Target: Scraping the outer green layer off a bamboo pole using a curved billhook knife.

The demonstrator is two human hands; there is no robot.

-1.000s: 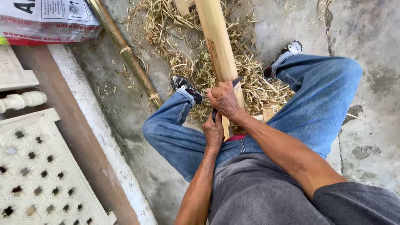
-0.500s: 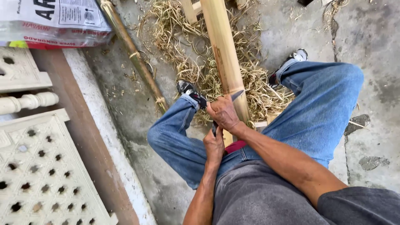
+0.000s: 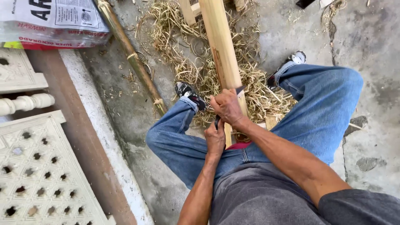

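— Two hands on one job, then; what are the fingers doing?

— Nearest the camera, the left hand [image 3: 215,139] has its fingers curled shut around the dark handle end of a blade [image 3: 228,106]. Just past it, the right hand [image 3: 226,107] is closed over the blade's other end, fingers wrapped tight, pressing it across the pale wooden pole [image 3: 221,50].

— Where does that pole lie?

— It runs from under both sets of fingers, between the person's knees in blue jeans [image 3: 321,112], straight away from them to the top edge of the view.

— And around it?

— Beyond the fingers, on both sides of the pole, a heap of straw-coloured shavings [image 3: 183,62] lies on the concrete floor [image 3: 375,41]. Left of the fingers, a thinner greenish bamboo stalk [image 3: 133,60] lies slanted on the floor.

— Any containers?

— One, far off to the left of the fingers: a printed plastic sack [image 3: 54,23], lying flat and looking full; what it holds cannot be seen. Closer on that side stands a white pierced panel [image 3: 41,171].
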